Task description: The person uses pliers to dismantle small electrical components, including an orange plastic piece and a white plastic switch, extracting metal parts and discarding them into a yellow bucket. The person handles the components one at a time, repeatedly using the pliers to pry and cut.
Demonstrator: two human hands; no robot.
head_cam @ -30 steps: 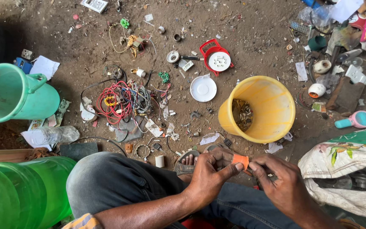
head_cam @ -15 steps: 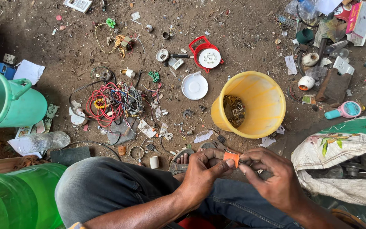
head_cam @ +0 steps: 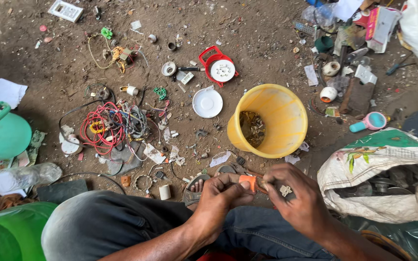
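Left hand (head_cam: 221, 195) closed, fingertips pinching small orange part (head_cam: 248, 181) above knees. Right hand (head_cam: 298, 198) curled shut, gripping other end of orange part; small pale piece (head_cam: 285, 190) tucked in its fingers. Just beyond hands: yellow bucket (head_cam: 286, 104) tipped on dirt, metal scrap (head_cam: 252, 128) inside. White disc (head_cam: 207, 103) beside bucket, red reel (head_cam: 217, 67) behind it. Tangle of red wires (head_cam: 105, 128) left of these. Printed sack (head_cam: 378, 169) at right.

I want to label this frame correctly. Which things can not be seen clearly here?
Head view:
- Orange piece: mostly covered by left hand and right hand.
- Yellow bucket: contents too small to identify.
- White sack: contents shadowed.
- Green bucket: cut by left edge.
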